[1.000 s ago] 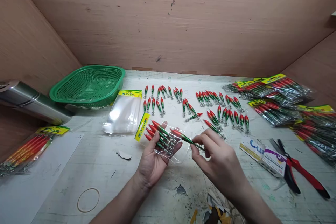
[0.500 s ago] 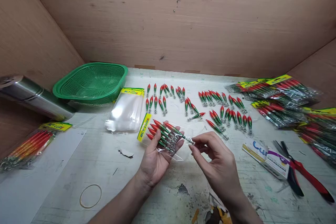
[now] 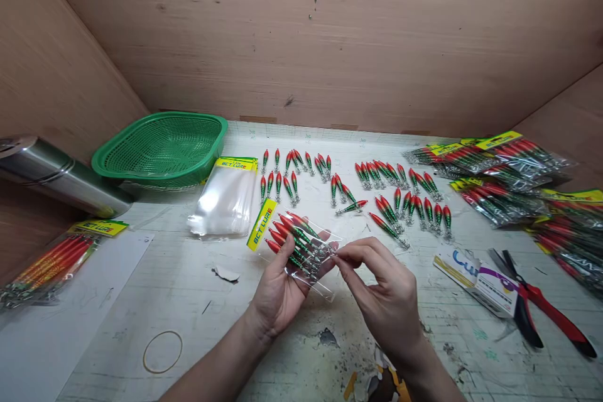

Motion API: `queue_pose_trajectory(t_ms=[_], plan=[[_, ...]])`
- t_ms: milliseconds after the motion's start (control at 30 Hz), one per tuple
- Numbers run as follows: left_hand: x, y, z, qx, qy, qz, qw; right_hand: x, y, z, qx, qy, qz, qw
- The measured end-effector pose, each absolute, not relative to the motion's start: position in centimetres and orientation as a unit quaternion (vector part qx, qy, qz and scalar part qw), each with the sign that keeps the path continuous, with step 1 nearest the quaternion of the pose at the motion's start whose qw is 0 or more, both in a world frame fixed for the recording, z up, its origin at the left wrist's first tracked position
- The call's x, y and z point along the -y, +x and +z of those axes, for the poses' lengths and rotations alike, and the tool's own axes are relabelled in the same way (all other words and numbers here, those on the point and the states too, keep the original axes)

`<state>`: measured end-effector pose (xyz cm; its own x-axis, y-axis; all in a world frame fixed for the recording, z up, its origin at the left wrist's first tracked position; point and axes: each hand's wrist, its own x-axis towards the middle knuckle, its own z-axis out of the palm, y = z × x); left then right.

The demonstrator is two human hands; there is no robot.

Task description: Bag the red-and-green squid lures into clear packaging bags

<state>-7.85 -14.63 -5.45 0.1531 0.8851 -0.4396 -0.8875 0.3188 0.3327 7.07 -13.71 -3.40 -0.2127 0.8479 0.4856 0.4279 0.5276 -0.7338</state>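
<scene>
My left hand [image 3: 280, 292] is closed on a clear plastic bag with a yellow header [image 3: 262, 225], its thumb lying across the front. Inside the bag several red and green fishing lures [image 3: 296, 245] lie side by side, red ends toward the header and hooks toward the open side. My right hand [image 3: 379, 289] pinches the hook end of one lure at the bag's mouth; the lure's body lies in the bag with the others. Beyond my hands, loose lures of the same kind [image 3: 388, 212] lie in rough rows on the table.
Flat bags [image 3: 223, 198] are stacked beside a green basket [image 3: 162, 147]. A metal cylinder [image 3: 66, 169] and a pack of orange lures [image 3: 56, 260] are at left. Filled packs [image 3: 499, 201], a small box [image 3: 480, 282] and red-handled pliers [image 3: 541, 304] are at right. A rubber band [image 3: 162, 352] lies in front.
My right hand has moved left toward the bag, and the lure it pinches has slid further in among the others. The bag is tilted slightly more.
</scene>
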Motion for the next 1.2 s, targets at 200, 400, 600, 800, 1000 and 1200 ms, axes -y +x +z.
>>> queue_pose_trajectory(t_ms=[200, 400, 600, 800, 1000, 1200], plan=[[14.7, -7.9, -5.5, -0.272, 0.026, 0.564, 0.779, 13.2, 7.5, -3.2, 0.735, -0.459, 0.177, 0.466], [14.7, -7.8, -5.5, -0.284, 0.028, 0.566, 0.773, 13.2, 7.9, -3.3, 0.748, -0.452, 0.167, 0.456], [14.7, -7.7, -5.3, -0.300, 0.025, 0.563, 0.770, 13.4, 7.5, -3.6, 0.740, -0.458, 0.160, 0.467], [14.9, -7.7, -5.2, -0.299, 0.045, 0.517, 0.801, 12.6, 8.8, -3.6, 0.762, -0.432, 0.189, 0.444], [14.9, -7.7, -6.1, -0.362, 0.112, 0.416, 0.827, 13.8, 11.6, -5.4, 0.808, -0.359, 0.250, 0.394], [14.7, -7.9, -6.5, -0.492, 0.216, 0.339, 0.772, 17.2, 12.0, -8.9, 0.765, -0.472, 0.194, 0.393]])
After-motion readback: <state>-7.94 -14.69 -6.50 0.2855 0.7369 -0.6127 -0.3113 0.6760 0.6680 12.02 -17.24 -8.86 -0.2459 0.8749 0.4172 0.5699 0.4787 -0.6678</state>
